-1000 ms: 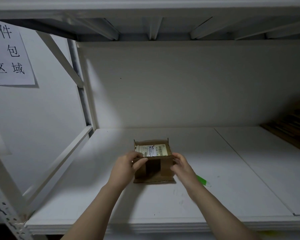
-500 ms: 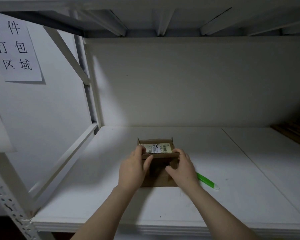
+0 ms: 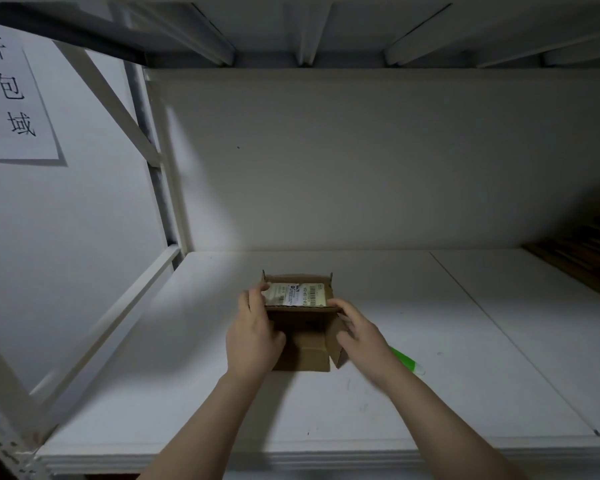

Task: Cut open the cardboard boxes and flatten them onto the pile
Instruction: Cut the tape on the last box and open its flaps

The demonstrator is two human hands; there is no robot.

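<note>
Now, step: opening out the box (image 3: 302, 348) so it can be pressed flat; cutting looks done, judging by the flaps standing free.
Box: small, brown, on the shelf (image 3: 465, 358) right in front of me, top open, inside dark. Far flap carries a white label (image 3: 298, 294).
Left hand (image 3: 252, 337): wrapped on the left wall, thumb inside, fingertips up by the label's near corner. Firm hold, hand mostly closed round the card.
Right hand (image 3: 359, 336): on the right flap (image 3: 336, 344), thumb on one face, fingers along the top edge. Somewhat blurred, so I read it as a light pinch, not a clamp.
Tool: green tool (image 3: 407, 362) lies on the shelf just behind my right wrist, not in hand.
Pile: flattened card (image 3: 582, 261) at the far right of the shelf, well apart from the box, in shadow.
Method: pull the two sides apart evenly so the corners fold along their creases. Then push opposite corners towards each other to collapse the tube.
Method, bottom: cannot tell if the base seam is cut; check before forcing it.
Risk: label tape may bridge a seam and resist. Sweeping my right forearm back could knock the tool off.
Progress: this box is partway done, not yet flat.
</note>
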